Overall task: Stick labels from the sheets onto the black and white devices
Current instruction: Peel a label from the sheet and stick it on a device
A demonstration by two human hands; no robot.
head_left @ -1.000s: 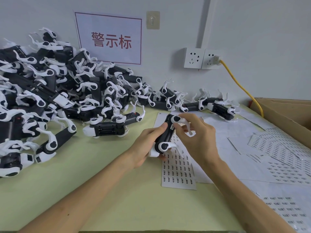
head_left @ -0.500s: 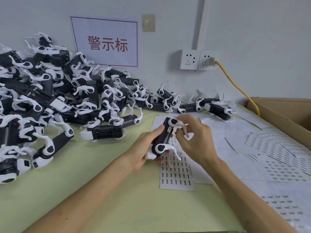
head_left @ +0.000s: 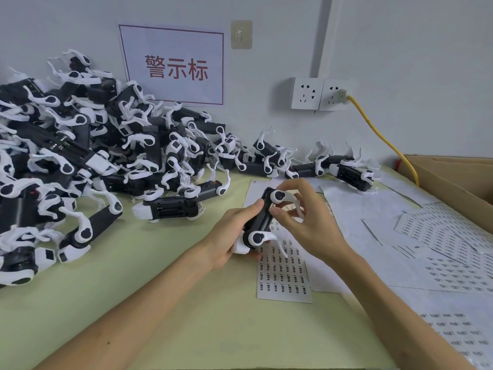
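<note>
Head view: the pile of black and white devices fills the far left of the tabletop and runs off its left edge. It is too tangled to count. More devices trail along the far edge by the wall. One lies apart just in front of the pile.

The loose sheets along the right edge overlap and are cut off, so their number is unclear. Their print is too small to read.

The left hand grips one device from the left, thumb laid on its black body. It holds the device tilted above the middle of the tabletop, over the far end of one label sheet, partly hiding it.

The right hand has curled fingers arched over the device's upper white leg, thumb tip pressed to the body. I cannot tell whether a label lies under that thumb.

One sign, two sockets and one yellow cable are on the wall. One cardboard box sits at the right edge.
</note>
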